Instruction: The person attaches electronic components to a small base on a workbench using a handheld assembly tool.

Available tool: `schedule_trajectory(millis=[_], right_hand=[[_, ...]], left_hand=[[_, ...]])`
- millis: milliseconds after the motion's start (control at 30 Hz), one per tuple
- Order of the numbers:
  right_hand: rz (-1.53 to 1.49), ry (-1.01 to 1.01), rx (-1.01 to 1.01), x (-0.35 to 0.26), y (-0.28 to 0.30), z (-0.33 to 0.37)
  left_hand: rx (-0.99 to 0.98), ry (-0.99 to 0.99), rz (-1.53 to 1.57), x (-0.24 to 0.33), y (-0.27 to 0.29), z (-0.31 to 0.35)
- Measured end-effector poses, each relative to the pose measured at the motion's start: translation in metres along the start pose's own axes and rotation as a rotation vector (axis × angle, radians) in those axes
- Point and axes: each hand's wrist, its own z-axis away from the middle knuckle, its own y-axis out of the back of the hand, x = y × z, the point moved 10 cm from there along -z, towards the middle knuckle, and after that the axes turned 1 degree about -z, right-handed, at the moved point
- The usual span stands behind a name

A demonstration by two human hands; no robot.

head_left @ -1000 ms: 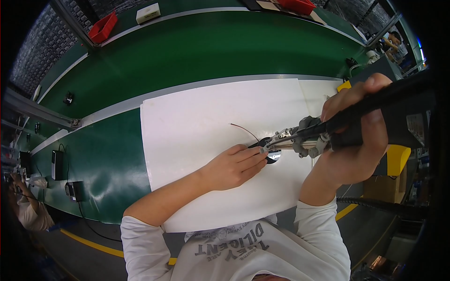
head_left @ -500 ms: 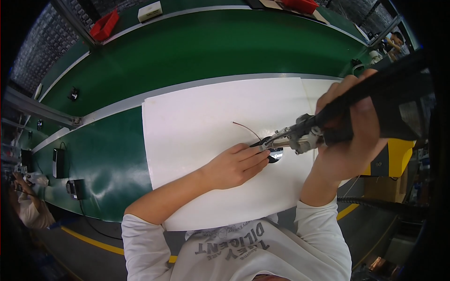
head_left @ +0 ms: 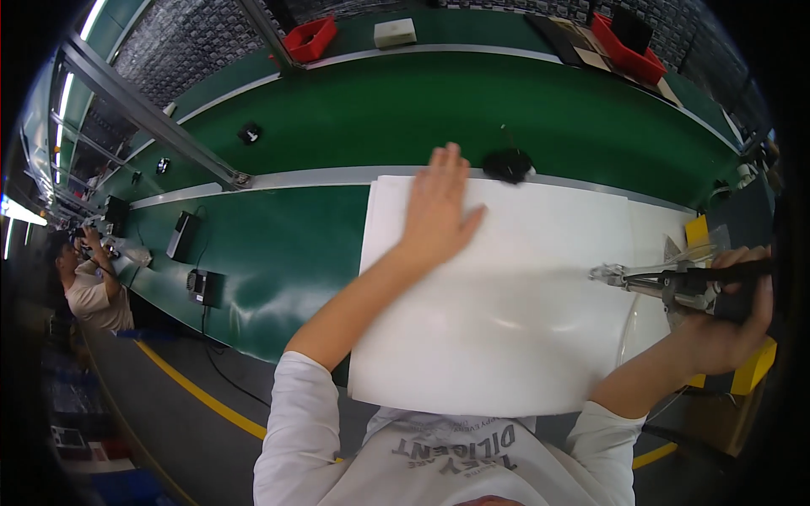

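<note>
My left hand (head_left: 439, 211) is open, its fingers stretched out over the far edge of a white sheet (head_left: 506, 354) and holding nothing. Just beyond and right of those fingertips, a small black part (head_left: 508, 165) with a thin wire sticking up lies on the green belt (head_left: 371, 110). Off to the right, my right hand (head_left: 734, 312) is wrapped round the dark grip of a hand-held tool (head_left: 658, 277). Its silver metal nose points left above the sheet's right side. The tool's exact kind cannot be told.
More black parts, such as one (head_left: 250, 133), lie along the belt. On the green bench (head_left: 278, 253) to the left sit a black box (head_left: 201, 287) with a cable and another box (head_left: 181, 235). Red bins (head_left: 309, 39) stand on the far shelf. A person (head_left: 94, 287) works at far left.
My left hand has left the middle of the sheet and reached forward. The black part it touched now lies on the belt. The tool moved right, away from it. My view has shifted left.
</note>
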Motion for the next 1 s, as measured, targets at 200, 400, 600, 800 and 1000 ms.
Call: schedule_trajectory(millis=[200, 400, 600, 800, 1000], right_hand=[[0.534, 0.168, 0.25, -0.011, -0.003, 0.003], [0.377, 0.036, 0.146, 0.012, -0.003, 0.005], [1.042, 0.527, -0.002, -0.003, 0.021, 0.031], [1.209, 0.577, 0.026, 0.004, 0.012, 0.031], [0.957, 0.582, -0.09, 0.003, -0.012, 0.028]], left_hand=[[-0.049, 0.207, -0.325, -0.16, 0.028, 0.019], [0.022, 0.488, -0.585, -0.349, 0.088, 0.05], [-0.105, 0.907, -0.771, -0.488, 0.133, 0.09], [-0.306, 1.094, -0.754, -0.509, 0.135, 0.089], [-0.362, 1.067, -0.767, -0.483, 0.137, 0.082]])
